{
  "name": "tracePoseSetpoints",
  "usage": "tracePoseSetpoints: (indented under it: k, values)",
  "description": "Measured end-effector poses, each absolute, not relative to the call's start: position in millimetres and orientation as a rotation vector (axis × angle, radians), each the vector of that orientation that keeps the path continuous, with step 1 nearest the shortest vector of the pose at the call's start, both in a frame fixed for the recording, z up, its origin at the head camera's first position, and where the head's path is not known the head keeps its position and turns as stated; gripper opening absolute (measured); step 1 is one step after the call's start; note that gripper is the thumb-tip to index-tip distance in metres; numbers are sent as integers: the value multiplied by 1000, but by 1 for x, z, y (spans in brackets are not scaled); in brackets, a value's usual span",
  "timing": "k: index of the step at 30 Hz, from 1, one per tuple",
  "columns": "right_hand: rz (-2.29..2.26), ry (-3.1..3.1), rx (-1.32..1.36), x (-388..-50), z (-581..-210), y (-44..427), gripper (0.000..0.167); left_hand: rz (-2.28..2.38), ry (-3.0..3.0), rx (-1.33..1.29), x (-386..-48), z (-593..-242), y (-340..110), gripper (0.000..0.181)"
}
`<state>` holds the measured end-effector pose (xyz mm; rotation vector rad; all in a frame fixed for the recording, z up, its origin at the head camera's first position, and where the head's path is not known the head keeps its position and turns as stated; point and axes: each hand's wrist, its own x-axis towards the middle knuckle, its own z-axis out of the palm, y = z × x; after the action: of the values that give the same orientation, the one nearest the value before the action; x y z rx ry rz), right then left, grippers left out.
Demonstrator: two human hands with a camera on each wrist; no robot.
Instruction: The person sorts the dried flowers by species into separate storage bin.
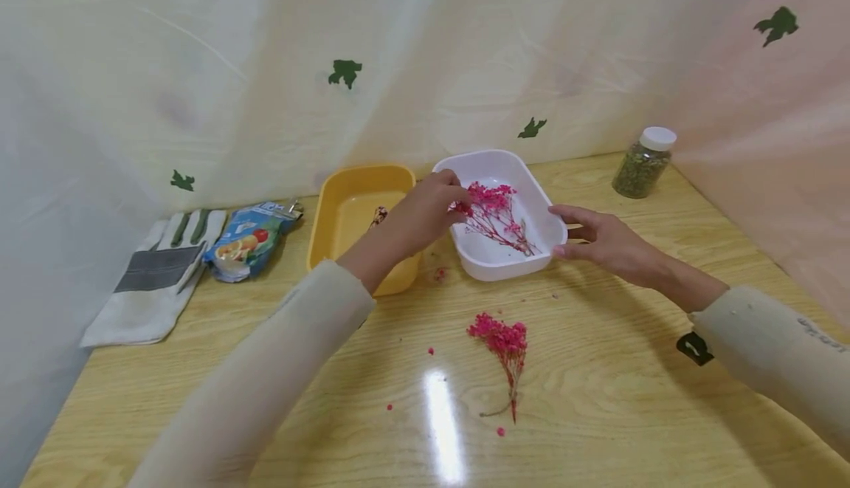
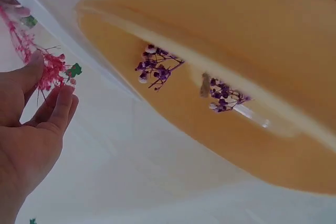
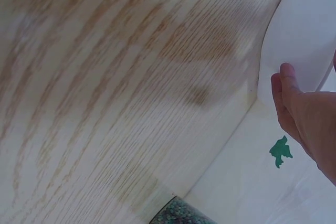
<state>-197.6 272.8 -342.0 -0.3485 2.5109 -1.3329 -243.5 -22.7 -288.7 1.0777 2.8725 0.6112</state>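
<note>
In the head view a white basin (image 1: pixel 508 272) stands at the back, with pink dried flowers (image 1: pixel 494 211) inside. My left hand (image 1: pixel 432 207) reaches over it and pinches the blossoms of a pink sprig; the left wrist view shows these pink blossoms (image 2: pixel 52 72) between thumb and fingers. At the basin's right corner my right hand (image 1: pixel 607 244) holds the rim between spread thumb and fingers. Its fingertips meet the outer white wall in the right wrist view. Another pink dried flower bunch (image 1: pixel 501 344) lies on the table in front.
Left of the white basin is a yellow basin (image 1: pixel 325 229) holding purple dried flowers (image 2: pixel 157 66). Further left lie a blue snack bag (image 1: pixel 246 244) and striped gloves (image 1: pixel 159 274). A lidded jar (image 1: pixel 640 167) stands at back right. Loose petals dot the table (image 1: pixel 598 399); a curtain hangs behind.
</note>
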Motion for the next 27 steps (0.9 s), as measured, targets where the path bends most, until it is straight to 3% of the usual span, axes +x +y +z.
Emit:
tracePoseSetpoints:
  k: [6, 20, 27]
  values:
    - [-1333, 2505, -355, -199, -342, 270, 73, 427, 2842, 1074, -244, -289, -13, 52]
    - [-1328, 2519, -353, -199, -343, 272, 72, 553, 2704, 1543, -192, -310, -26, 41]
    - [-1322, 2531, -350, -197, -344, 272, 72, 560, 2582, 1551, -163, -319, -39, 47]
